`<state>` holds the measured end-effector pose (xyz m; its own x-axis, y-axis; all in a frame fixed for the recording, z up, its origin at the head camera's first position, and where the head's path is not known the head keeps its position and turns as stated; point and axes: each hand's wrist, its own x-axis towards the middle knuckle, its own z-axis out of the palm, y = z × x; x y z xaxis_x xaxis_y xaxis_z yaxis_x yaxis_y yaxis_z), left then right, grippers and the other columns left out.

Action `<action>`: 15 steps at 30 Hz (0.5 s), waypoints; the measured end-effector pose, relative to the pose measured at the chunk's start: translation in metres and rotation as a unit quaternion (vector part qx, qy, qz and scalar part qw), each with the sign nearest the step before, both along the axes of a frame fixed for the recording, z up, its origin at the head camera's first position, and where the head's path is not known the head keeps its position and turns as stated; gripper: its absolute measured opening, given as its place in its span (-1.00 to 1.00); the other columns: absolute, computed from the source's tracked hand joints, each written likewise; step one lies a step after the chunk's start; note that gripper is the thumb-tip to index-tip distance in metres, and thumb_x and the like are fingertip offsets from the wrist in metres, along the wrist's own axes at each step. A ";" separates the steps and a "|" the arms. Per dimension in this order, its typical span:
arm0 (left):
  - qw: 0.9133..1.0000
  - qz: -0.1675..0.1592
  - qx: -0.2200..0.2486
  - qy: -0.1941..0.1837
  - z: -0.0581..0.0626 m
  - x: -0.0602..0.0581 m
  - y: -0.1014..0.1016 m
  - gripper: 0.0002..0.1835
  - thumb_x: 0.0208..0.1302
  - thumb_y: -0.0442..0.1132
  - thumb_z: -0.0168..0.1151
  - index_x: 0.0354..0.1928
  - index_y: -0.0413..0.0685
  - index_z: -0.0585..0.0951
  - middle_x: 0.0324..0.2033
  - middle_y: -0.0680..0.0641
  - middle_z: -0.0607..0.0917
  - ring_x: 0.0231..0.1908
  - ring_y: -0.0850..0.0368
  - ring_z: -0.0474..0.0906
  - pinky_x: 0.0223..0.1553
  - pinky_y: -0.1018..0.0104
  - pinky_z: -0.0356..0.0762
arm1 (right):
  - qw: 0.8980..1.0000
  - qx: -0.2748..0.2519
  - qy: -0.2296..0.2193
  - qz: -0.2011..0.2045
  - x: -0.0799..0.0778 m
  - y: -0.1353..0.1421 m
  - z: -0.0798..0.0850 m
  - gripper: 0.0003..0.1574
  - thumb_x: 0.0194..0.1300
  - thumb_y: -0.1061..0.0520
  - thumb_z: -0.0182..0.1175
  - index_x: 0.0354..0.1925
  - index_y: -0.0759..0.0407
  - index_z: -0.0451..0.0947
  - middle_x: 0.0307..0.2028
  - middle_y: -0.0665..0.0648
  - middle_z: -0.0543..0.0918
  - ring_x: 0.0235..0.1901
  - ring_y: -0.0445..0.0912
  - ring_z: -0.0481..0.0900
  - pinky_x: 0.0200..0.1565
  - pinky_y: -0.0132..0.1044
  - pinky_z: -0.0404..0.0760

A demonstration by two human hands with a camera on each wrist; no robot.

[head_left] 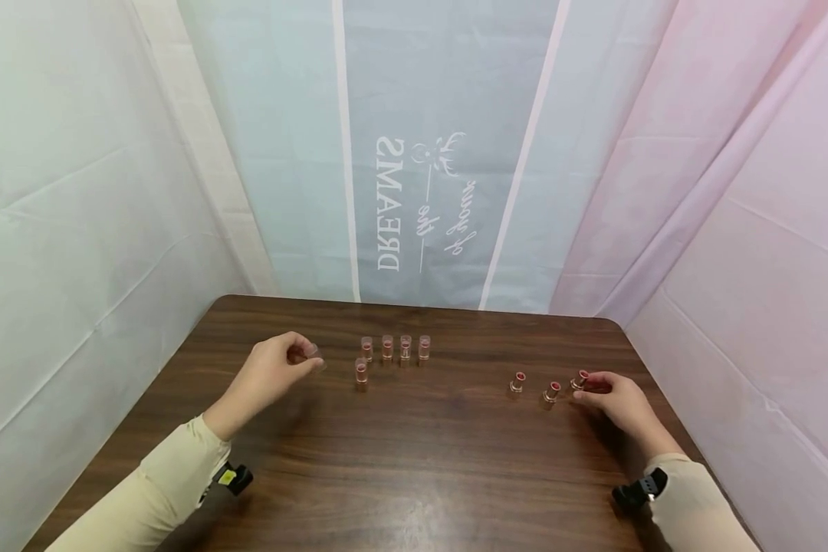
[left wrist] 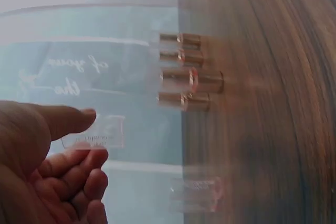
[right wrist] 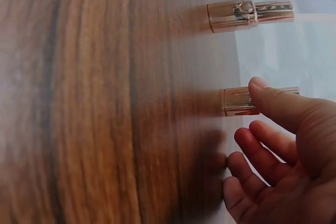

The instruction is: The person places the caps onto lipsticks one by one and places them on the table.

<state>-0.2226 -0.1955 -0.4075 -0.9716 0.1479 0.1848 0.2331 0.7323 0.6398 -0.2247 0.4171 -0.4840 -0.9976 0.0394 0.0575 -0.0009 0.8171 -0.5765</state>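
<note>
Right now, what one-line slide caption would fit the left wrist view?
A left hand pinches a clear cap; four gold-toned tubes stand lined up on a wood-grain table.

Left fingers point(left wrist: 96, 183) pinch; right fingers point(right wrist: 261, 154) bend loosely.

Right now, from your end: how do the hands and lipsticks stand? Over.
Left hand pinching clear cap. Right hand at the rightmost lipstick, grip unclear. Nearest obstacle, perhaps: uncapped lipstick close on its left.
</note>
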 end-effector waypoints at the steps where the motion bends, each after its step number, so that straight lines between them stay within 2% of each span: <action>1: 1.000 -0.008 0.001 0.001 0.002 0.001 0.003 -0.75 0.30 -0.02 0.45 -0.15 0.02 0.65 -0.27 0.06 0.72 -0.26 0.17 0.63 -0.20 0.19 0.59 | 1.000 -0.003 -0.003 0.000 -0.001 0.000 -0.001 -0.32 0.23 -0.12 0.49 0.08 0.37 0.63 -0.05 0.29 0.77 -0.11 -0.03 0.68 -0.09 -0.23 0.53; 9: 0.999 -0.041 0.003 0.017 0.016 0.010 0.018 -0.79 0.28 -0.07 0.48 -0.19 0.07 0.65 -0.30 0.10 0.68 -0.29 0.18 0.58 -0.23 0.24 0.55 | 1.000 0.009 -0.007 -0.006 -0.006 -0.003 -0.004 -0.31 0.16 -0.16 0.53 0.06 0.31 0.66 -0.05 0.30 0.74 -0.06 0.10 0.63 -0.02 -0.03 0.50; 15: 0.998 -0.056 0.018 0.017 0.021 0.013 0.024 -0.79 0.27 -0.07 0.48 -0.21 0.09 0.63 -0.31 0.09 0.66 -0.35 0.11 0.57 -0.32 0.29 0.52 | 1.000 0.009 -0.010 -0.016 -0.007 -0.003 -0.006 -0.36 0.20 -0.21 0.49 0.00 0.25 0.69 -0.09 0.25 0.75 -0.13 0.03 0.61 -0.08 -0.09 0.50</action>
